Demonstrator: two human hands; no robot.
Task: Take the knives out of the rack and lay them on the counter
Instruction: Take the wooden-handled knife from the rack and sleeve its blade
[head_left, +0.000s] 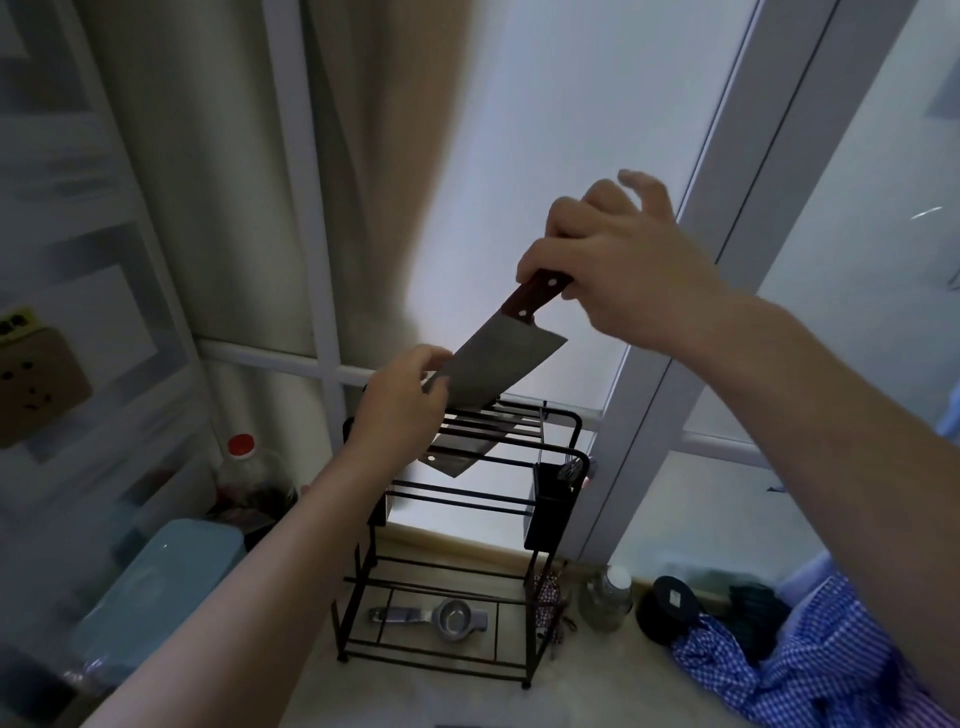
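Cleaver (501, 366) hangs above the rack (457, 540): your right hand (623, 270) grip is clamped on its handle, your left hand (400, 410) grip pinches the blade's far end.

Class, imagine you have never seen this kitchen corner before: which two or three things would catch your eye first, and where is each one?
First, the broad steel cleaver with a reddish-brown riveted handle, held mid-air at the centre: the right hand grips the handle and the left hand touches the blade. Just below stands the black wire knife rack, another steel blade lying in its top slots. A metal strainer lies on its bottom shelf.
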